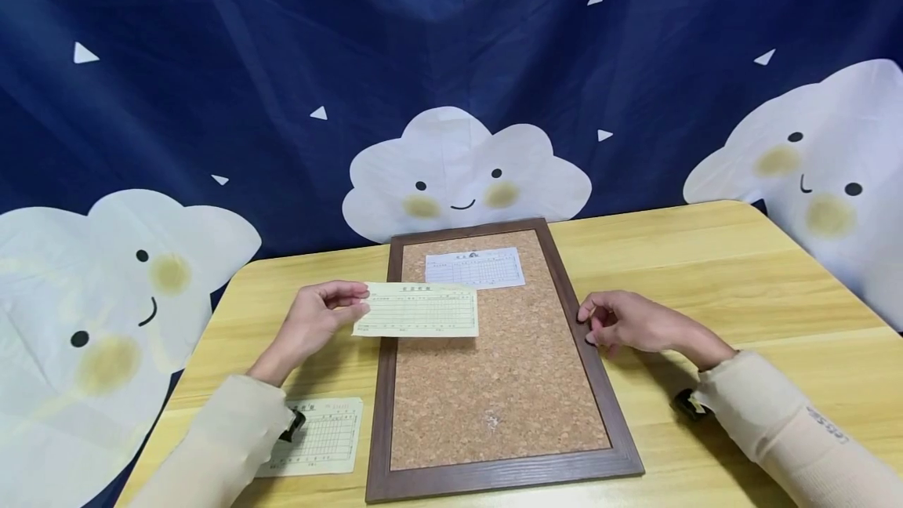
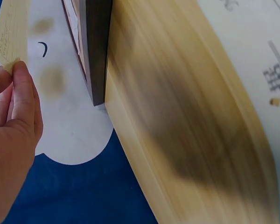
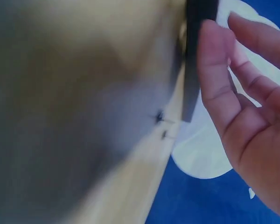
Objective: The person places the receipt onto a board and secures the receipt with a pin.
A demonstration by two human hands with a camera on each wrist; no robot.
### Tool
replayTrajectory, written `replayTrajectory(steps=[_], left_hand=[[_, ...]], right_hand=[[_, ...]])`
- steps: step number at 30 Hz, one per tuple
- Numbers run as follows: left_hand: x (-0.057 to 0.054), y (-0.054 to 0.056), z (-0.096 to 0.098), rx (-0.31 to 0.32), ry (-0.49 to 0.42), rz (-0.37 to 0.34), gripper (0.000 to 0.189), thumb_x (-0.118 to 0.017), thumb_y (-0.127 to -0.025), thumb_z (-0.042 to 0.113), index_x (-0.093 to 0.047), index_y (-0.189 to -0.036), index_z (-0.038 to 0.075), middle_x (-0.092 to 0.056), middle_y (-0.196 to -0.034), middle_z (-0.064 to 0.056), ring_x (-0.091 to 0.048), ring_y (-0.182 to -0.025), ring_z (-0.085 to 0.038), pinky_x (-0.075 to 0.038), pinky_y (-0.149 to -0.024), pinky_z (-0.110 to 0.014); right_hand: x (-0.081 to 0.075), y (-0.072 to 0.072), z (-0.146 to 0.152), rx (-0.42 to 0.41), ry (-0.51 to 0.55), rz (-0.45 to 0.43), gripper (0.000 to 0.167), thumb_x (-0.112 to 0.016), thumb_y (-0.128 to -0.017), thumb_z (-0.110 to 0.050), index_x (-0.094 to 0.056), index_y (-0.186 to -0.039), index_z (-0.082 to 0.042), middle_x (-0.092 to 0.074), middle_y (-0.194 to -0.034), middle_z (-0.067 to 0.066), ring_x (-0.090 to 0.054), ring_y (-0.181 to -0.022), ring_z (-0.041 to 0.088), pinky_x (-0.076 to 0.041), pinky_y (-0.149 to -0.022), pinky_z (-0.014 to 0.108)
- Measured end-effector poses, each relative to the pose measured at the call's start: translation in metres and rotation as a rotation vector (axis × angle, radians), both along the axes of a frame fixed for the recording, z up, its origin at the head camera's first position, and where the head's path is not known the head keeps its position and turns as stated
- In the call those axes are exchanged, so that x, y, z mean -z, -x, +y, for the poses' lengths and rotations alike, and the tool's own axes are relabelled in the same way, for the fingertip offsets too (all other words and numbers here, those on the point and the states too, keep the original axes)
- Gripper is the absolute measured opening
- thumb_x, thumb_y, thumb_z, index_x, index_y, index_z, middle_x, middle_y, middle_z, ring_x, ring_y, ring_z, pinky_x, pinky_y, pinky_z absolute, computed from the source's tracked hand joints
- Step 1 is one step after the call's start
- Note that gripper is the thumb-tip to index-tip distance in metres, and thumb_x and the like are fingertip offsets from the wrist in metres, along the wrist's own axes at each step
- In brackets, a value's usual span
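My left hand (image 1: 317, 318) pinches the left edge of a pale yellow printed form slip (image 1: 419, 316), raised over the left side of a cork board (image 1: 494, 382) with a dark wooden frame. A white printed form slip (image 1: 480, 269) lies on the upper cork, with a small dark spot at its top edge. Beside the frame's right edge is my right hand (image 1: 631, 324), fingers bent and tips apart. Small dark spots show at those fingertips in the head view. Two small dark pins (image 3: 159, 116) lie on the table close by in the right wrist view.
Another pale printed slip (image 1: 324, 437) lies on the wooden table (image 1: 705, 273) left of the board, partly under my left sleeve. A dark blue curtain (image 1: 282, 38) with smiling clouds hangs behind the table. Each wrist wears a small black device.
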State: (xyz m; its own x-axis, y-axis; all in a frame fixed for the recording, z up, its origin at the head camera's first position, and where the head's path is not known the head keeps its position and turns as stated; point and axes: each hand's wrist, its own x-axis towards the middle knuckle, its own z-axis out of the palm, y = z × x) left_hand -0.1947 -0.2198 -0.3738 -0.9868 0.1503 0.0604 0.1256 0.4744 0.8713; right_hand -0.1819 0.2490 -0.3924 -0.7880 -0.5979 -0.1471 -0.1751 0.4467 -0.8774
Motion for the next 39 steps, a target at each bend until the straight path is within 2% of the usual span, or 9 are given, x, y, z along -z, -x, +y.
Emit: replayTrajectory(steps=[4, 8, 28, 35, 39], left_hand=[[0.002, 0.000, 0.003, -0.006, -0.003, 0.006, 0.032, -0.076, -0.087, 0.004, -0.068, -0.117, -0.007, -0.070, -0.111, -0.020, -0.067, -0.091, -0.009, -0.053, -0.076, -0.020], [0.003, 0.001, 0.007, -0.014, -0.011, 0.015, 0.031, -0.076, -0.087, 0.002, -0.069, -0.116, -0.007, -0.071, -0.109, -0.019, -0.066, -0.089, -0.008, -0.053, -0.076, -0.019], [0.001, 0.002, 0.016, -0.027, -0.017, 0.005, 0.030, -0.076, -0.087, 0.004, -0.070, -0.115, -0.005, -0.071, -0.109, -0.017, -0.065, -0.092, -0.013, -0.053, -0.075, -0.019], [0.001, 0.000, 0.019, -0.025, -0.031, 0.001, 0.029, -0.076, -0.087, 0.004, -0.070, -0.115, -0.005, -0.071, -0.108, -0.017, -0.064, -0.091, -0.012, -0.053, -0.073, -0.020], [0.001, 0.000, 0.021, -0.025, -0.039, 0.006, 0.029, -0.076, -0.087, 0.004, -0.071, -0.114, -0.005, -0.071, -0.108, -0.017, -0.065, -0.090, -0.010, -0.052, -0.074, -0.019]], right_hand=[[-0.008, 0.004, -0.009, 0.018, -0.014, 0.039, 0.011, -0.062, -0.095, 0.003, -0.057, -0.103, 0.007, -0.057, -0.080, 0.006, -0.054, -0.069, 0.015, -0.050, -0.057, 0.030], [-0.013, 0.007, -0.020, 0.017, 0.000, 0.033, 0.010, -0.058, -0.097, 0.003, -0.057, -0.105, 0.008, -0.062, -0.084, 0.010, -0.055, -0.070, 0.015, -0.053, -0.060, 0.031], [-0.020, 0.019, -0.055, 0.002, 0.068, 0.042, 0.013, -0.062, -0.097, 0.000, -0.058, -0.105, 0.009, -0.065, -0.085, 0.015, -0.063, -0.076, 0.027, -0.057, -0.068, 0.038], [-0.021, 0.022, -0.065, 0.004, 0.091, 0.040, 0.018, -0.061, -0.097, -0.001, -0.059, -0.109, 0.012, -0.068, -0.093, 0.021, -0.068, -0.083, 0.034, -0.058, -0.073, 0.040], [-0.022, 0.023, -0.071, -0.002, 0.091, 0.043, 0.018, -0.062, -0.097, -0.002, -0.060, -0.109, 0.012, -0.067, -0.093, 0.020, -0.068, -0.083, 0.034, -0.058, -0.072, 0.040]])
